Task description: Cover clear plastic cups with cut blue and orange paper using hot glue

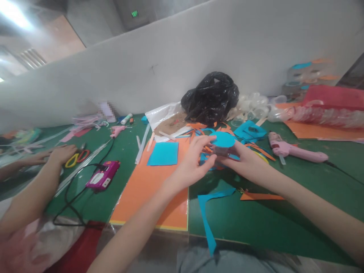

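Near the close edge of the green worktop (256, 220), a blue strip (207, 220) is draped over the rim, and an orange scrap (260, 196) is seen to its right. Farther in, a blue disc (223, 139) is held between the left hand (192, 161) and the right hand (246, 161); each grip is narrowed around it, though some right fingertips are hidden. A clear cup-like piece (222, 151) is partly seen beneath the disc. To the left, a blue square (163, 154) is laid on an orange sheet (150, 193). At the far side, a black bag (212, 99) is set against the wall (170, 68).
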`<state>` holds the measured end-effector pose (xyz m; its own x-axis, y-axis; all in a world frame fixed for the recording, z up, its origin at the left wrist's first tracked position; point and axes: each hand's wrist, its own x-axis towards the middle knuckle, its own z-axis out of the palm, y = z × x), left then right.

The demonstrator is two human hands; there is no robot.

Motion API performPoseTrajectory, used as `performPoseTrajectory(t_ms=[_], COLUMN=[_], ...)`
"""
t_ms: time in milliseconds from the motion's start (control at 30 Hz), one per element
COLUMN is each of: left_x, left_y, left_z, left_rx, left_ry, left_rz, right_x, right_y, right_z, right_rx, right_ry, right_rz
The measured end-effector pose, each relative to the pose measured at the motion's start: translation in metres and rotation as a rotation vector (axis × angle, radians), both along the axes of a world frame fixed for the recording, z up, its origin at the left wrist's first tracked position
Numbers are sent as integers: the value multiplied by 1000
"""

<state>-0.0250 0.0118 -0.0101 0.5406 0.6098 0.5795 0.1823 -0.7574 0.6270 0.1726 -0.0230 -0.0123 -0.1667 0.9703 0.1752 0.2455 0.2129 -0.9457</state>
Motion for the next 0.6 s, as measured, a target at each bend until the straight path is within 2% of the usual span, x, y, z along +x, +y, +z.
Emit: performPoseTrajectory(t_ms=[367, 600], left_x=[-1, -3], left_y=[0, -2], left_z=[-2, -1], left_rx=[10, -2], left_ry=[9, 65], left_rz=[-32, 16], right_x=[0, 0], right_y=[-3, -4], right_z=[4, 7], right_rx=[-38, -24], right_ry=[-40, -149], right_rz=[-29, -62])
